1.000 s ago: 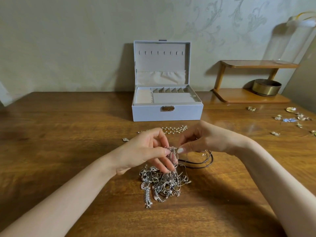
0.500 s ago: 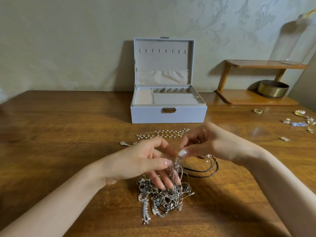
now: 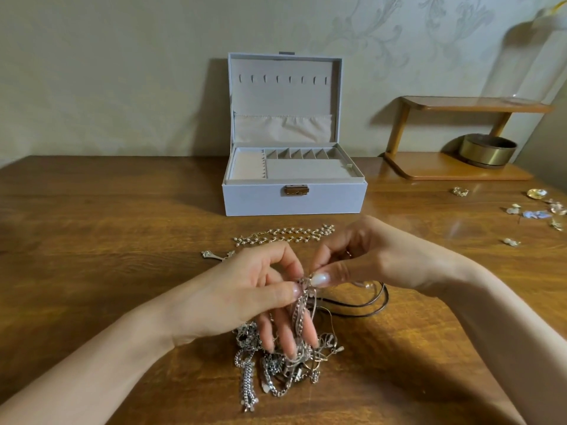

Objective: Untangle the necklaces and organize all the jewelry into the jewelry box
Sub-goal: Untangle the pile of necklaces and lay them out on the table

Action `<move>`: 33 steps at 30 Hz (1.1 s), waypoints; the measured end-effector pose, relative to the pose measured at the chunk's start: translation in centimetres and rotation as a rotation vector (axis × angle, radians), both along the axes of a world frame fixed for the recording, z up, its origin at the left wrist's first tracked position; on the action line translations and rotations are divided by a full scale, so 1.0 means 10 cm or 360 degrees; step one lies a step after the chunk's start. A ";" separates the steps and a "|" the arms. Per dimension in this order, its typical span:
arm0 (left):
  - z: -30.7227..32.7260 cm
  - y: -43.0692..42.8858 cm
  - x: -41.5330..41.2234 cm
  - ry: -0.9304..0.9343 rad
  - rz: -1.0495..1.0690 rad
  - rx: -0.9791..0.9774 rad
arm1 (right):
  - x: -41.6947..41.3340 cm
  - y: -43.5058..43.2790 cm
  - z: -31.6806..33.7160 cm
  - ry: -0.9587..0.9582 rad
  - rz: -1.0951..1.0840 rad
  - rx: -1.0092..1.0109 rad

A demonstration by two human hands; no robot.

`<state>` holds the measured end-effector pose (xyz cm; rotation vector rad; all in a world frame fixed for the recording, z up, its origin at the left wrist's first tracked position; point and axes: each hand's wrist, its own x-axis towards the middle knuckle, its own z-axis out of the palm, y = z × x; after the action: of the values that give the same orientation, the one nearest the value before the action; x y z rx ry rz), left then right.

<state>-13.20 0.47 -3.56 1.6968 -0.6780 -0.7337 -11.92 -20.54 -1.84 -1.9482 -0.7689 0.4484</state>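
Note:
A tangle of silver necklaces (image 3: 276,369) lies on the wooden table (image 3: 92,271), its top strands lifted. My left hand (image 3: 245,299) pinches those strands between thumb and forefinger, the other fingers hanging over the pile. My right hand (image 3: 362,259) pinches the same knot from the right, just above a dark cord necklace (image 3: 368,305). The white jewelry box (image 3: 294,194) stands open behind, its beige compartments showing nothing inside. A pearl chain (image 3: 285,235) lies laid out in front of the box.
A small silver piece (image 3: 216,255) lies left of the pearl chain. Several small jewelry pieces (image 3: 534,213) are scattered at the right edge. A wooden shelf (image 3: 454,167) with a brass bowl (image 3: 487,150) stands at the back right, against the wall.
Both hands have raised the knot a little, stretching strands up from the pile. The camera has come closer and tilted, so the box and table sit lower in view.

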 end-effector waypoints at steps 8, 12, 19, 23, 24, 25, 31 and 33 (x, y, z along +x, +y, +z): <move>-0.03 -0.01 -0.01 -0.0333 0.0238 0.0060 | -0.01 0.02 0.03 -0.0009 -0.0108 0.0176; 0.04 0.01 -0.02 -0.0267 0.0312 -0.0061 | -0.01 0.01 0.04 -0.0003 -0.0091 0.0192; 0.10 0.02 -0.03 -0.0119 0.0377 -0.0219 | 0.00 -0.05 0.04 0.0030 -0.0061 0.0250; 0.10 0.01 -0.04 0.0013 0.0332 -0.0253 | 0.00 -0.04 0.03 0.0014 -0.0075 0.0227; 0.09 0.00 -0.05 0.0025 0.0309 -0.0232 | 0.00 -0.03 0.02 0.0016 -0.0095 0.0242; 0.08 0.00 -0.05 0.0039 0.0275 -0.0202 | 0.01 -0.03 0.01 0.0020 -0.0114 0.0260; 0.02 0.00 -0.02 -0.0046 0.0089 0.0006 | 0.02 -0.02 -0.01 -0.0027 -0.0138 0.0361; 0.00 -0.01 -0.02 -0.0150 0.0171 0.0012 | 0.02 -0.02 -0.01 -0.0032 -0.0134 0.0392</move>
<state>-13.44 0.35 -3.56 1.7688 -0.6441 -0.5848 -11.76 -20.69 -1.97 -1.7494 -0.7164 0.2695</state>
